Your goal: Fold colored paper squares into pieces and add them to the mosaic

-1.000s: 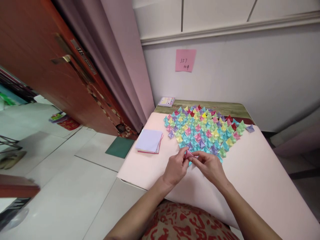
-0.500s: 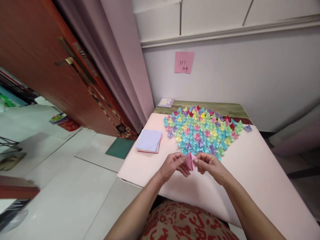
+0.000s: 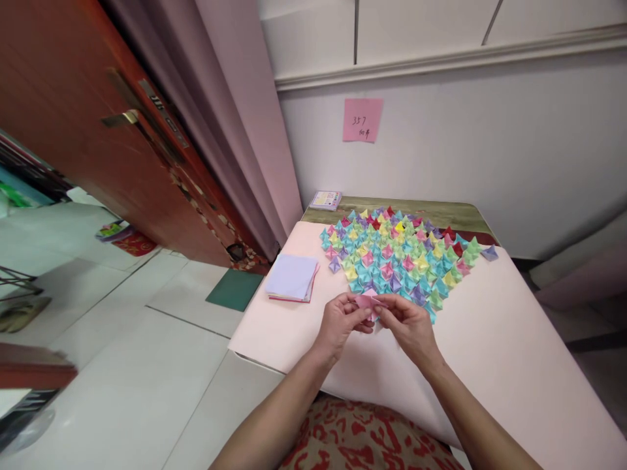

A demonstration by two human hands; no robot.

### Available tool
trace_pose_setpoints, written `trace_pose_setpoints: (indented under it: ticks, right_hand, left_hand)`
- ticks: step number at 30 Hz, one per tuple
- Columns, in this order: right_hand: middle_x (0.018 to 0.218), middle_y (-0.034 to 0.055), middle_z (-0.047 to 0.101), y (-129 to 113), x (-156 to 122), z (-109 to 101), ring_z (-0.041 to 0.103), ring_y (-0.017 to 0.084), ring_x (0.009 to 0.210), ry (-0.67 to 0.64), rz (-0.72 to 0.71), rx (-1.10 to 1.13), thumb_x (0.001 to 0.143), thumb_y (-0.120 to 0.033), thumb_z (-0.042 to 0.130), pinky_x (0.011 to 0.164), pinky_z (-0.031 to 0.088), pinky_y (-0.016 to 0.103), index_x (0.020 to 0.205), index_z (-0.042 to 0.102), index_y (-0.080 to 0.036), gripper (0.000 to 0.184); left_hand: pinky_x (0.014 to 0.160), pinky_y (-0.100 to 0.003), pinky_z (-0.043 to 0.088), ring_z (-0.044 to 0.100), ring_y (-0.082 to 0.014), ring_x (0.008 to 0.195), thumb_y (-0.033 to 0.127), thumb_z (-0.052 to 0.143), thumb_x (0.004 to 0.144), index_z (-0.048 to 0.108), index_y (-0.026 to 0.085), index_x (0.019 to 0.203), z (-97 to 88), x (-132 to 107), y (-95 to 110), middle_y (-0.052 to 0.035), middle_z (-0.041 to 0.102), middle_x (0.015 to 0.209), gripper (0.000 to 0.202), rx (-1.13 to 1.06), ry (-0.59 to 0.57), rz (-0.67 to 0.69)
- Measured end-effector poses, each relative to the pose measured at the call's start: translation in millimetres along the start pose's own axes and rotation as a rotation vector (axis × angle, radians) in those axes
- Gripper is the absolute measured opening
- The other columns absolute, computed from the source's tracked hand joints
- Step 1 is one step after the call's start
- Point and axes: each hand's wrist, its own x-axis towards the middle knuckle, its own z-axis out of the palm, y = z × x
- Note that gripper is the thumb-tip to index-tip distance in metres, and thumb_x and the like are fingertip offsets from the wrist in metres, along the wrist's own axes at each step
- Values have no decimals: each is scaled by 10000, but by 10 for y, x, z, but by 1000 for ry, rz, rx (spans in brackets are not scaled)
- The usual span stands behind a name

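Observation:
Between my two hands is a small pink folded paper (image 3: 368, 298), held just above the near side of the table. My left hand (image 3: 343, 321) pinches its left side between thumb and fingers. On the right side, my right hand (image 3: 404, 321) grips it the same way, and the fingertips partly cover the paper. Right behind my hands lies a broad spread of small folded paper pieces (image 3: 386, 251) in blue, green, pink, yellow, purple and red. A stack of square paper sheets (image 3: 292, 276), lilac on top, rests to the left of my hands.
The table (image 3: 499, 339) has a pale pink cover. A small pile of printed cards (image 3: 326, 200) sits at its back left corner. On the wall is a pink sticky note (image 3: 362, 120). A brown door (image 3: 161, 176) and a mauve curtain (image 3: 235, 130) stand to the left.
The pink paper has been turned and its folds opened out somewhat. My fingers have shifted their pinch on it, and my right hand is more curled over its edge.

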Motion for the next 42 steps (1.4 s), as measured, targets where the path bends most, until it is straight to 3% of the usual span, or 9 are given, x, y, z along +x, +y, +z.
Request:
trace_pose_setpoints:
  ticks: [6,11,15,22,30,36,42]
  right_hand:
    - [727,16,686,-14,37,-29,627,148,619,-35,-69,-15,810,-256,612,602,524,274,899,746,-217,166]
    - [748,30,682,-90,41,-55,648,163,680,-95,-51,33,878,-357,591,652,538,286,916,731,-201,213]
    - [721,32,671,-40,51,-41,628,164,640,-94,15,59,818,-421,705,605,532,285,852,692,-184,239]
    - [769,43,681,-35,51,-44,638,168,679,-92,-13,-1,814,-417,712,625,536,282,865,680,-189,236]
    - [784,48,700,-109,23,-36,660,170,688,-88,-32,-14,841,-412,683,636,558,286,896,680,-190,229]
    - [697,20,668,-117,32,-81,637,153,625,-116,21,87,843,-439,674,584,542,273,898,670,-193,252]
    - [701,21,675,-120,40,-95,623,143,621,-132,72,114,800,-450,717,577,527,259,870,682,-188,274]
  left_hand:
    - [508,-240,552,636,-130,518,365,813,669,649,114,788,54,12,57,-29,675,643,322,15,23,-72]
    - [515,-236,545,629,-129,526,358,785,699,645,127,789,75,28,52,-12,653,612,285,54,18,-40]
    - [530,-252,553,628,-135,539,342,790,697,633,129,775,83,15,63,-7,640,617,276,83,10,-17]
    - [657,-342,603,682,-177,663,445,679,808,652,126,869,14,-39,121,-48,662,758,326,-28,-112,-9]
    - [547,-282,582,668,-161,571,505,741,738,659,114,781,80,-50,148,-50,674,685,401,75,-29,-32]
    - [459,-253,537,679,-181,539,573,702,744,692,96,785,32,-43,139,-100,711,692,478,58,-111,-158]
    - [462,-245,530,675,-175,531,552,731,725,674,96,759,-6,-21,125,-98,707,657,461,70,-122,-169]
